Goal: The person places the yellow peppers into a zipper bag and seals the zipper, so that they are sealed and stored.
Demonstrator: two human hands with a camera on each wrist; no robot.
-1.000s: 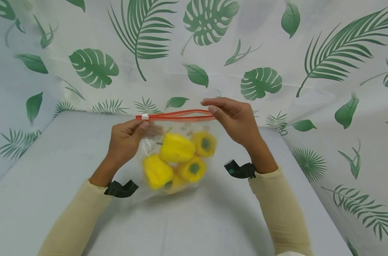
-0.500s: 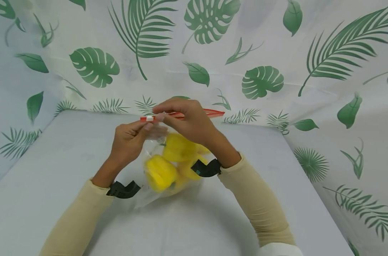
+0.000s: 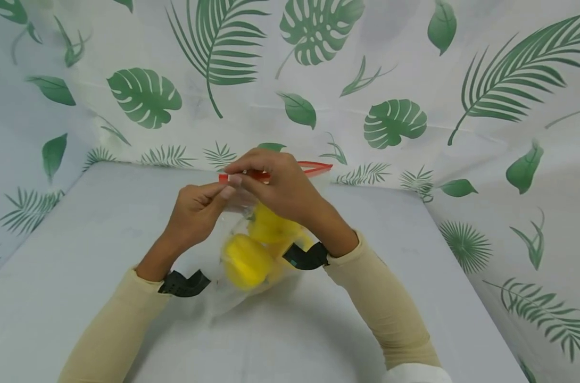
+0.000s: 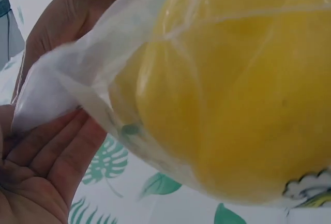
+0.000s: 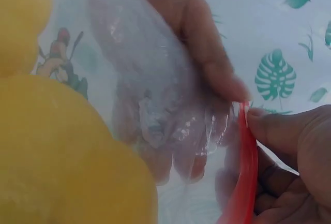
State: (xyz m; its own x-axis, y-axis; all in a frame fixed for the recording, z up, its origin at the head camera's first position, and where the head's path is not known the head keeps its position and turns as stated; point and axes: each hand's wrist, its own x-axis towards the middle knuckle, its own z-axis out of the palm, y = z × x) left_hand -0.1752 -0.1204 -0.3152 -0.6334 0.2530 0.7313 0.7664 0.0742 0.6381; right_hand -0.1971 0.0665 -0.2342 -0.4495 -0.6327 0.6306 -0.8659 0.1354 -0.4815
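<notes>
A clear slider zip bag [image 3: 225, 304] with a red zip strip [image 3: 319, 168] hangs just over the table, holding several yellow bell peppers [image 3: 247, 260]. My left hand [image 3: 194, 215] pinches the bag's top left corner between thumb and forefinger. At that same end my right hand [image 3: 292, 189] pinches the white slider, which its fingers mostly cover. Right of the fingers, the red strip is parted. In the right wrist view, both thumbs meet at the end of the red strip [image 5: 243, 177]. Peppers [image 4: 232, 105] fill much of the left wrist view through the plastic.
A white table [image 3: 127, 223] lies under the bag. Behind it and at the sides hangs a white cloth [image 3: 251, 117] printed with green leaves. A black wrist camera [image 3: 184, 283] sits on the left wrist, another camera [image 3: 305, 256] on the right.
My right hand has moved left from the bag's right end to the slider and taken hold of it. The left hand has shifted slightly right, keeping its pinch. The bag has swayed a little.
</notes>
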